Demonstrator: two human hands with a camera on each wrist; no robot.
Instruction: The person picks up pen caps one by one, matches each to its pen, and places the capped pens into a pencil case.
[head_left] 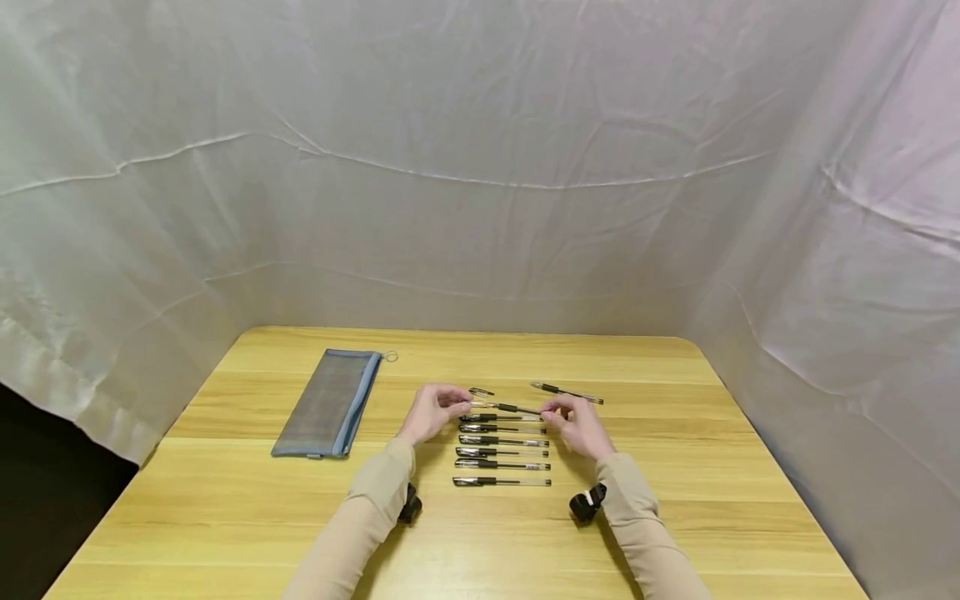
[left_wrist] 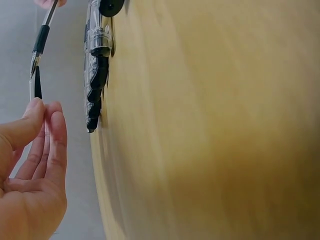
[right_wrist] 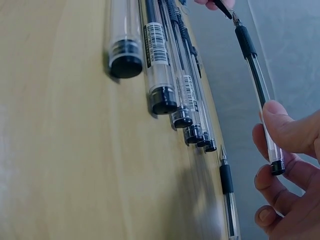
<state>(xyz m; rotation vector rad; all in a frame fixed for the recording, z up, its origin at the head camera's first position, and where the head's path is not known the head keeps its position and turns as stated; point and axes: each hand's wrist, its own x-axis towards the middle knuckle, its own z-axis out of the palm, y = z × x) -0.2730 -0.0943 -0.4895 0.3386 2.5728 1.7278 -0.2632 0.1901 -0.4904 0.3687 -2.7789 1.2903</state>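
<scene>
My left hand (head_left: 435, 410) pinches a pen cap (left_wrist: 36, 86) between thumb and fingertips, above the table. My right hand (head_left: 577, 423) grips a gel pen (right_wrist: 258, 82) near its black end plug, thumb on one side and fingers on the other. The pen has a clear barrel and a black grip. Its metal tip points left, right at the cap's mouth. Below and nearer the body, several capped pens (head_left: 502, 452) lie in a row, clips to the left. Beyond the hands lie a loose cap (head_left: 481, 392) and an uncapped pen (head_left: 567, 392).
A blue-edged mesh zip pouch (head_left: 322, 404) lies flat on the left of the wooden table (head_left: 225, 517). Grey-white curtains (head_left: 480, 233) hang behind the table and along its sides. A black wrist camera (head_left: 587, 504) sits at the right sleeve.
</scene>
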